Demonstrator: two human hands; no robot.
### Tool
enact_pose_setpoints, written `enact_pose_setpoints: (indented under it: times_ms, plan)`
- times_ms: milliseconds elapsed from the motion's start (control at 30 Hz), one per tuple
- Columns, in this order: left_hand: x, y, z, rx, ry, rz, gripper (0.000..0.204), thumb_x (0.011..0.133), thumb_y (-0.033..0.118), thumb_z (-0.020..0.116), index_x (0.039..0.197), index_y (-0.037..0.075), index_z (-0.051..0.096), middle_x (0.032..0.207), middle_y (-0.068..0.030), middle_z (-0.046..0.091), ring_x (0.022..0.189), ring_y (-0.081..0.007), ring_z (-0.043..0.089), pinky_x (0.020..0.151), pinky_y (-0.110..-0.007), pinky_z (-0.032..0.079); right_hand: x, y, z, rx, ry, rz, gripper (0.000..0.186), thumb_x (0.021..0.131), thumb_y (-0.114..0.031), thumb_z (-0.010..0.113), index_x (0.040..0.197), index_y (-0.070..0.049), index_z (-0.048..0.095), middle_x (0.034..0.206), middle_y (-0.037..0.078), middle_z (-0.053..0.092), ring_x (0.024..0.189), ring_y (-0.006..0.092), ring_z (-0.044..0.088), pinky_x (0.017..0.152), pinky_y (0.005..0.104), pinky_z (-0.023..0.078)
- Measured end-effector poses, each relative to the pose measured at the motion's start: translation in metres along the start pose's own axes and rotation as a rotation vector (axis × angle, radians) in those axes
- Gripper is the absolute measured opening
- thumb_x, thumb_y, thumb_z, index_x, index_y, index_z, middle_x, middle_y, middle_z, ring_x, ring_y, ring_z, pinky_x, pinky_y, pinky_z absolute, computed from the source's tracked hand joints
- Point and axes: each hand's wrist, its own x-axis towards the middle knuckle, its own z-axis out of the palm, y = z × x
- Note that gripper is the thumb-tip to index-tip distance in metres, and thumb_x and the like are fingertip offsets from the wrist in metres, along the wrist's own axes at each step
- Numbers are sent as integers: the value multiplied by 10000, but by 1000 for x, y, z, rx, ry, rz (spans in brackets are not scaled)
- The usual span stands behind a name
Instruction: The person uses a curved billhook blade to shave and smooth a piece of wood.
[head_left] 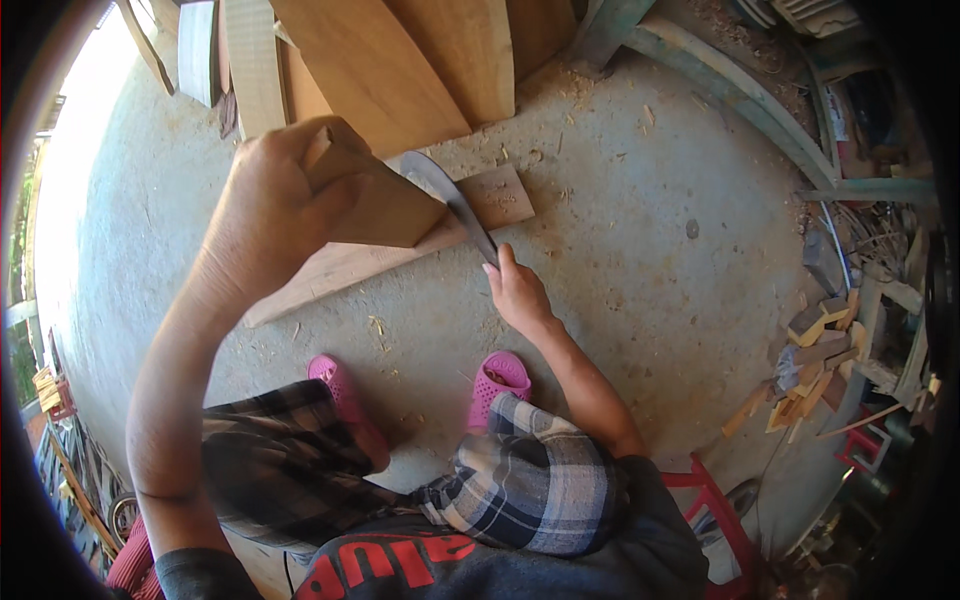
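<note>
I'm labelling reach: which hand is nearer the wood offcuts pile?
Right. The right hand, on the knife, is left of the wood offcuts pile; the left hand, gripping a wood block, is farther left.

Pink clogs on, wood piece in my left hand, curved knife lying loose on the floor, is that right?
Not quite: the curved knife isn't lying loose; your right hand holds it by one end, as the head view shows. The pink clogs and the wood piece in your left hand are correct.
</note>
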Motion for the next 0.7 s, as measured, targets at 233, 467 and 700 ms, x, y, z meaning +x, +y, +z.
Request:
enact_pose_setpoints:
  times_ms: [233, 467, 700]
  plan:
    - [1, -3, 2, -39, -5, 25, 225, 816, 63, 616, 1026, -13, 636, 902, -95, 690, 869, -138, 648, 814, -301, 512, 0, 8, -1, 23, 48, 13, 202, 994, -222, 506, 1014, -50, 402, 673, 196, 632, 628, 421, 640, 519, 489, 490]
    - [0, 0, -1, -3, 32, 37, 220, 814, 57, 621, 1024, -10, 637, 901, -98, 690, 861, -142, 651, 814, -302, 510, -1, 10, 13, -40, 12, -7, 209, 1000, -235, 493, 1019, -47, 404, 670, 190, 633, 616, 416, 638, 514, 492, 486]
    - [1, -10, 2, -104, 36, 22, 233, 817, 87, 648, 1023, -22, 641, 867, -134, 694, 828, -201, 674, 779, -328, 524, -3, 0, -1, -19, 39, 2, 193, 1008, -228, 474, 1002, -49, 402, 692, 199, 644, 621, 413, 641, 509, 490, 485]
